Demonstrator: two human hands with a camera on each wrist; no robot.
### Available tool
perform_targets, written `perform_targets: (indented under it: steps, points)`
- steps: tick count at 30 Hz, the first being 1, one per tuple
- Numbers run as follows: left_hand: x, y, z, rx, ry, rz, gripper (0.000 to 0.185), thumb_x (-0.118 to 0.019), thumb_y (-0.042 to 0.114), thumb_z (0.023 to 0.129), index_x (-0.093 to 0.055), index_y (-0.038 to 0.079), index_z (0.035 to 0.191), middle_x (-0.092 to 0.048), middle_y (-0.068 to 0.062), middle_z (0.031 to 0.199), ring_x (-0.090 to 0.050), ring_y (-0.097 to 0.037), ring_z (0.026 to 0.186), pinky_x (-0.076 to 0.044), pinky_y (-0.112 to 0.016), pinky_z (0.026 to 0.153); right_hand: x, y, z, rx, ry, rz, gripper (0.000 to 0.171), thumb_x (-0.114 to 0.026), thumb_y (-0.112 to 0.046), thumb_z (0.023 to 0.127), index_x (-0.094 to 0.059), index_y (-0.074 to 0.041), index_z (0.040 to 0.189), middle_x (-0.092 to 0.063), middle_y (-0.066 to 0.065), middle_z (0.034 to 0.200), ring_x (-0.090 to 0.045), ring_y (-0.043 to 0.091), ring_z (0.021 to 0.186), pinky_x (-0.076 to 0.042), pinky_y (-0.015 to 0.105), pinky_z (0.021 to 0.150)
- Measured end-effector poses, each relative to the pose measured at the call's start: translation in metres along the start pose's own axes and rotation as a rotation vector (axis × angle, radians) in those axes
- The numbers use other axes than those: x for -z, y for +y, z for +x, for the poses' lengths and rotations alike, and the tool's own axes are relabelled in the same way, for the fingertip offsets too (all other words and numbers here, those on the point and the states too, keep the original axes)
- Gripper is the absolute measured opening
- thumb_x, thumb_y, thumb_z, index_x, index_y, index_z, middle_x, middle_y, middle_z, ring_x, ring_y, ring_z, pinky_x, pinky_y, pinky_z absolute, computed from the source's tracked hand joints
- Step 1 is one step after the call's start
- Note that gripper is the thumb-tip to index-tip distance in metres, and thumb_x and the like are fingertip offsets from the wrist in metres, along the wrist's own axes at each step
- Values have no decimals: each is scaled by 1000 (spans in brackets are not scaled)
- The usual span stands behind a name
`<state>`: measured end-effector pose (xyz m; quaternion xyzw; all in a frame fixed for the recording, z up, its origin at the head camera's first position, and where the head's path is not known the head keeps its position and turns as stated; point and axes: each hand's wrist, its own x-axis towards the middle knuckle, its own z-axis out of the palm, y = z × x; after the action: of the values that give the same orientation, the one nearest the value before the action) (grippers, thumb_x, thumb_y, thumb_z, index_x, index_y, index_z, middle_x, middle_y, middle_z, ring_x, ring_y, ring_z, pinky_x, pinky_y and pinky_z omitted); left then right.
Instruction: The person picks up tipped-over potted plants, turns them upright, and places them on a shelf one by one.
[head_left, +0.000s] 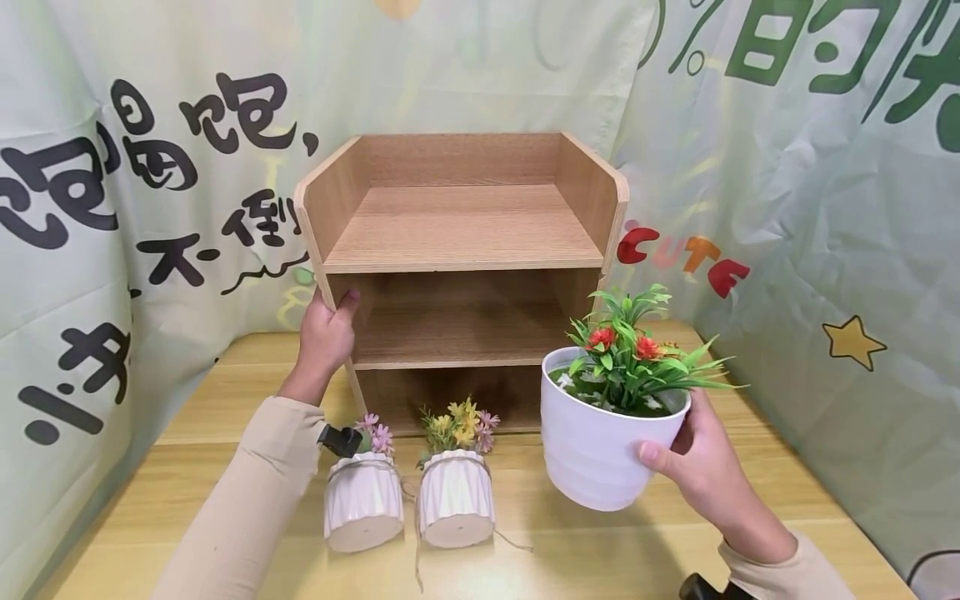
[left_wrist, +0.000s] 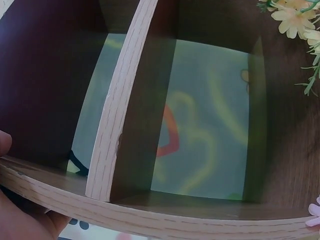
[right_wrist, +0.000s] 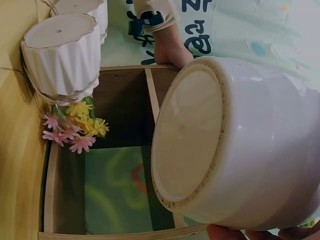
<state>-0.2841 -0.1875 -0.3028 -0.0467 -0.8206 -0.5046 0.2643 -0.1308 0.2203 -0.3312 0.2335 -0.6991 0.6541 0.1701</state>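
My right hand (head_left: 701,458) grips a white flowerpot (head_left: 600,450) with a leafy green plant and red flowers (head_left: 633,350), thumb on the near side. The pot is held up in front of the right part of a wooden shelf (head_left: 465,229); its underside faces the right wrist camera. With my left hand (head_left: 327,337) I hold the shelf's left side panel, thumb on the inner face and the other fingers mostly hidden behind. Two small white ribbed pots, one with pink flowers (head_left: 363,504) and one with yellow and pink flowers (head_left: 456,500), lie tipped on the table before the shelf.
The shelf has a walled top and two compartments below, standing on a wooden table (head_left: 187,467). Twine from the small pots trails over the table top. A printed cloth (head_left: 810,250) hangs behind and along both sides.
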Motion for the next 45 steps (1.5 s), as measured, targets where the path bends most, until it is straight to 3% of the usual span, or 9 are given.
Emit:
perform_targets:
  steps: [23,45]
  points:
    - [-2,1,0,-3,21,-6,35,-51,20,99,-51,-5,123,-55,-26,129,-49,-38,120,-34,-50,105,-1,-14,25,84,12,35,73,-81,-12,76,-41,-7,137,-58,13,118,-61,18,98,-52,21,81]
    - [-1,2,-3,21,7,-34,44,-50,23,100,-46,-5,134,-50,-27,137,-43,-39,129,-29,-50,109,-7,-23,47,138,48,98,65,-81,-27,79,-44,-7,129,-60,12,112,-62,17,93,-53,21,76]
